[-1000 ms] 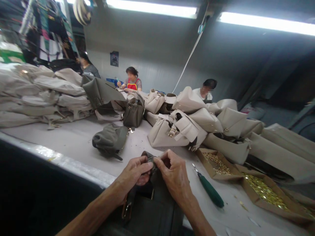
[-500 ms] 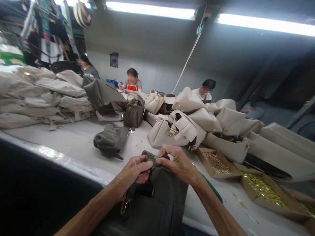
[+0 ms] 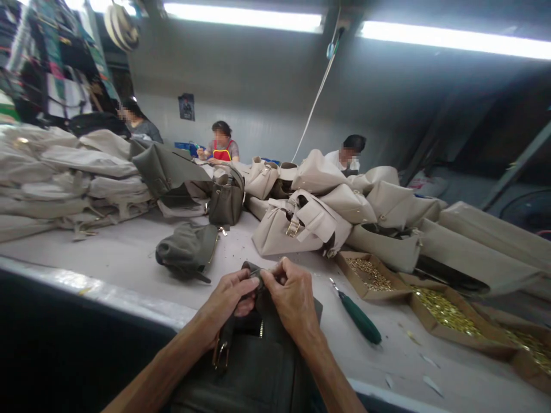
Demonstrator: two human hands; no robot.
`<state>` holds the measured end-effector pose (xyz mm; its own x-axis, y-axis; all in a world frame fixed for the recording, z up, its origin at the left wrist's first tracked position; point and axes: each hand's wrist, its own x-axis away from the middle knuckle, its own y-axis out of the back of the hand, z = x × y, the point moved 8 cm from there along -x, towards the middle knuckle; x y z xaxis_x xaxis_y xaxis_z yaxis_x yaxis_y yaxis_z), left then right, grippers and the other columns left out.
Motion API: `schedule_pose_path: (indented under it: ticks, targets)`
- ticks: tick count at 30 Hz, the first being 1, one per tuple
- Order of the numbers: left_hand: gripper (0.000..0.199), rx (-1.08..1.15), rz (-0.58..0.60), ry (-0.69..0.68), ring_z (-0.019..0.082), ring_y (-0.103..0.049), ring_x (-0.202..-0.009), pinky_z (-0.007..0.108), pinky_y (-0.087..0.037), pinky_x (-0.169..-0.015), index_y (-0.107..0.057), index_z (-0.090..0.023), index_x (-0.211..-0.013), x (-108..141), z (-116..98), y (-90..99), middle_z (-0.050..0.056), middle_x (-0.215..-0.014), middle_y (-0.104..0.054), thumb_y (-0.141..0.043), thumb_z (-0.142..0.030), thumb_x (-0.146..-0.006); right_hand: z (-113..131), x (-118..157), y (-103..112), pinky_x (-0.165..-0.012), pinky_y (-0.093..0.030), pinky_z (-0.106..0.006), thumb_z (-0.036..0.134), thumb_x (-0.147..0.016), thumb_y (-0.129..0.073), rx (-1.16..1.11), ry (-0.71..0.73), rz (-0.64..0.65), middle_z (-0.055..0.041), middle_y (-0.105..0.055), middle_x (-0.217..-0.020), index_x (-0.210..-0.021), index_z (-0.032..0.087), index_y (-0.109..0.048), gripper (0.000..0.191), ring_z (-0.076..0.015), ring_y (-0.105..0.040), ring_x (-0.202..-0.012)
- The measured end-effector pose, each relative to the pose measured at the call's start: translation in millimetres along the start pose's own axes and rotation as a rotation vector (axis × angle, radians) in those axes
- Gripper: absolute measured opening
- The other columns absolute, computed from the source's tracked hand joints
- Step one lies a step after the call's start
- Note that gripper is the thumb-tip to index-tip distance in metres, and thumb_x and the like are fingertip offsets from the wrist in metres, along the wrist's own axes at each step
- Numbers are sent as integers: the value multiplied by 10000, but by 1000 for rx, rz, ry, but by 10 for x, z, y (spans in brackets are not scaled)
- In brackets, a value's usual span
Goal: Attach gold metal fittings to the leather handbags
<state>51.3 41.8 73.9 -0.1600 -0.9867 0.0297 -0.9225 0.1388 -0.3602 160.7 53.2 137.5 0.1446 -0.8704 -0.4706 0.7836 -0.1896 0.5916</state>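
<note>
A dark olive handbag lies at the table's front edge, its zipped opening facing up and a gold buckle hanging at its left side. My left hand is closed on the upper edge of this bag, thumb on top. Close beside it, my right hand pinches the same edge with thumb and fingers. Whatever small part may sit between the fingertips is hidden. Right of my right hand, a green-handled tool with a thin metal tip rests on the table. A crumpled olive pouch lies beyond my left hand.
Beige handbags are heaped across the back, with more beige pieces stacked left. Cardboard trays hold small gold studs and shiny gold pieces at the right. Co-workers, one in a red apron, sit behind the heap.
My right hand has turned, its back now facing up and its fingers lower on the bag's edge. The green-handled tool, mostly covered by my forearm before, now shows fully. The view has shifted slightly right.
</note>
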Motion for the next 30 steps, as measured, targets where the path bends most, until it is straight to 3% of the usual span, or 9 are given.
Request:
schedule_pose_path:
  ticks: [4,10,16,20,23,27,30]
  targets:
    - [400,22,15,-7,0,-309,-359,155,-161,-361,-511,-133,-750,4,-7,-7,-68,-530,-448,-745,-431,-621,42,-58,8,-558,-334,-223,233,-780,-620,-133,72,149,31,-546,-597,-696,173,-576,113,-115,-476,-573]
    - [365,31,27,-38,1,-308,-358,154,-172,-356,-520,-137,-746,-4,-3,7,-70,-533,-446,-737,-413,-646,105,-102,-10,-513,-302,-213,240,-790,-635,-79,157,239,43,-508,-545,-640,179,-558,179,-106,-440,-533]
    - [408,6,0,-54,13,-304,-354,151,-180,-353,-542,-140,-755,3,-24,39,-83,-496,-427,-764,-450,-612,103,-88,-65,-545,-312,-241,259,-804,-630,94,64,101,7,-593,-571,-644,187,-560,189,-131,-516,-532]
    - [436,-25,-6,-46,71,-470,-444,173,-359,-429,-590,-112,-678,47,-96,95,0,-536,-549,-732,-523,-648,107,-25,38,-585,-367,-253,291,-830,-611,-10,48,29,-14,-638,-661,-729,185,-589,147,-155,-565,-617]
    - [450,51,-10,7,138,-596,-620,216,-482,-577,-649,-110,-765,74,-100,145,68,-704,-659,-698,-549,-681,235,120,196,-693,-421,-274,266,-894,-527,-55,186,-18,-44,-671,-801,-826,183,-600,129,-174,-599,-755]
    - [398,201,4,56,143,-611,-686,221,-501,-648,-650,-148,-850,56,-71,129,42,-777,-675,-661,-528,-735,539,501,-12,-763,-451,-289,243,-888,-553,148,502,282,-49,-687,-893,-879,187,-637,101,-185,-608,-831]
    - [399,192,-20,135,139,-589,-598,230,-492,-597,-639,-150,-797,-8,-19,113,28,-689,-650,-619,-546,-757,604,702,-240,-802,-469,-375,403,-785,-679,421,569,390,-107,-678,-921,-914,133,-652,301,-257,-604,-864]
